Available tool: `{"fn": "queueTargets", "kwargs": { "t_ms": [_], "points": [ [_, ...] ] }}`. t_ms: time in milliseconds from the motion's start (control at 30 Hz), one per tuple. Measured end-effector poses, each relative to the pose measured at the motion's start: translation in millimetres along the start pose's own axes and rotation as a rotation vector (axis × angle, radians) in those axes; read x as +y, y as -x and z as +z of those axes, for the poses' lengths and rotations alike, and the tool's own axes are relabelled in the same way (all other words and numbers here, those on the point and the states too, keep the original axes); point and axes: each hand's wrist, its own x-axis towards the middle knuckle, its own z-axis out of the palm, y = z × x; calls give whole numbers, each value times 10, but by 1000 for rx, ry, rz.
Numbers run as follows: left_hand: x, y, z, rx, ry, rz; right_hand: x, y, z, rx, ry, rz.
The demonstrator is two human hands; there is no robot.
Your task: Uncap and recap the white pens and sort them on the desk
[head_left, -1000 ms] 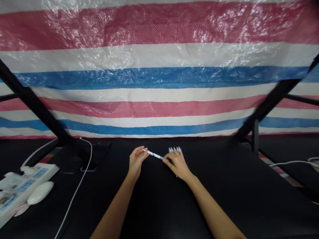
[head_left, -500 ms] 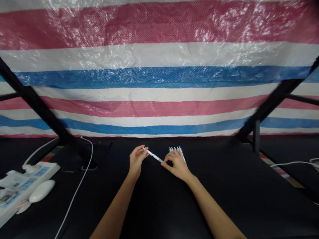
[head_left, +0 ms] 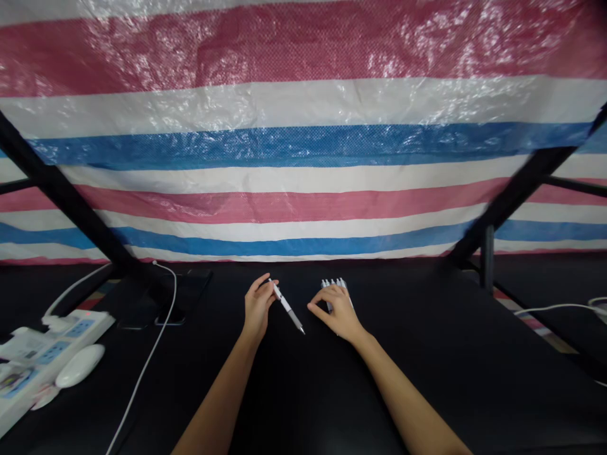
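A white pen (head_left: 286,305) with a grey grip and a pointed metal tip is pinched near its upper end by my left hand (head_left: 258,308). It slants down to the right, and its tip points toward me. To the right, my right hand (head_left: 337,311) is bent into a loop, with thumb and index fingertips close together and no object visible between them. It is apart from the held pen. Behind and partly under that hand lies a row of several similar white pens (head_left: 333,282), their clicker ends facing away from me; my fingers hide much of them.
On the left are a white power strip (head_left: 90,325) with plugs, a white oval device (head_left: 80,365), a white cable (head_left: 150,360) and dark phone-like slabs (head_left: 171,316). A striped plastic sheet (head_left: 303,208) hangs behind the black table (head_left: 294,404), between dark slanted frame bars (head_left: 512,202).
My right fingers have come off the pen's lower end. Held by my left hand alone, the pen has swung to a steeper slant, its metal tip now showing.
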Motion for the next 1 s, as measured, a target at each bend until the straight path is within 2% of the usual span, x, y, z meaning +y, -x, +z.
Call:
{"fn": "queueTargets", "kwargs": {
  "t_ms": [167, 433, 700, 1000],
  "points": [
    [21, -92, -56, 27, 43, -56, 76, -20, -7, 139, -111, 111],
    [43, -145, -70, -34, -15, -121, 174, -65, -24, 358, -444, 281],
    [58, -147, -62, -1, 1, -92, 262, -82, -14, 450, -670, 402],
    [28, -171, -74, 14, 58, -87, 239, -83, -43, 492, -715, 403]
  ]
}}
